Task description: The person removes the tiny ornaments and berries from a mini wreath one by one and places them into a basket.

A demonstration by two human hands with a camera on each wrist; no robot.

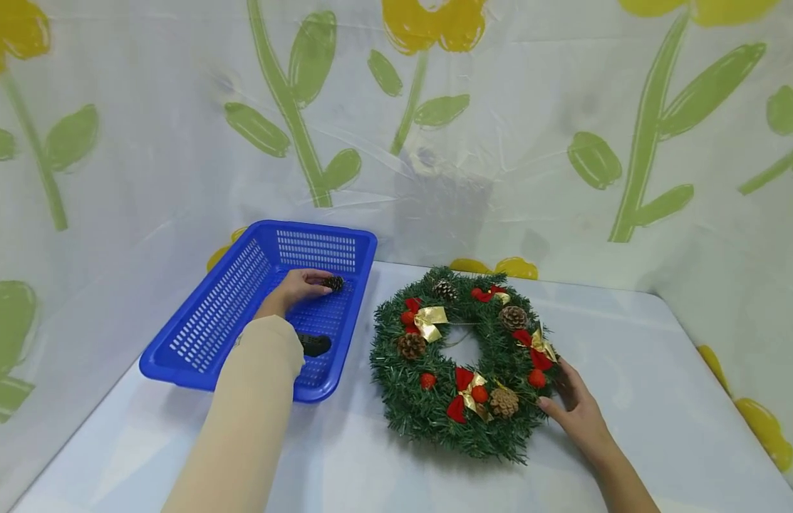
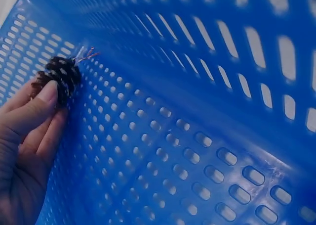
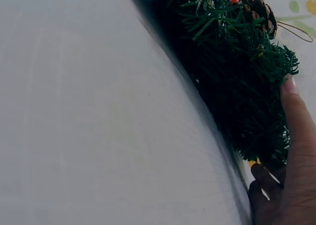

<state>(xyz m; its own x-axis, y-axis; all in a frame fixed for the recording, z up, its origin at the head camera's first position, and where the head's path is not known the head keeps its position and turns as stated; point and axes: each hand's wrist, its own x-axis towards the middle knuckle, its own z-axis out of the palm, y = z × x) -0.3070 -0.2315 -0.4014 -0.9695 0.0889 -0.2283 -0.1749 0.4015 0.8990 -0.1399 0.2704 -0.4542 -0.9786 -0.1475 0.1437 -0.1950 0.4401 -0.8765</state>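
In the head view the left forearm in its beige sleeve [image 1: 249,406] covers part of the blue basket [image 1: 210,313] floor, so the dark object [image 1: 315,345] lying just behind the sleeve cuff is partly hidden and cannot be identified. The left wrist view is filled by the perforated basket wall and floor; the basket rim is cut off on all sides. The right wrist view is mostly blurred white tabletop [image 3: 98,111], and the wreath [image 3: 237,71] appears there only as a dark edge with little detail; the palm of the right hand is cut off at the frame corner. The pine cone [image 2: 55,79] is small, dark brown with pale scale tips, and carries a short twist of thin wire at its top end. It sits inside the basket near the far wall, against the perforated floor. The left hand [image 1: 298,287] pinches the pine cone, its fingers [image 2: 37,106] curled narrowly around it. The wreath [image 1: 463,360] lies flat on the tabletop [image 1: 627,399], just beside the basket; it is green, ring-shaped, with attached pine cones, red berries, and red and gold bows. The right hand [image 1: 578,410] rests against the wreath's near right edge, fingers [image 3: 296,116] extended and touching the needles.
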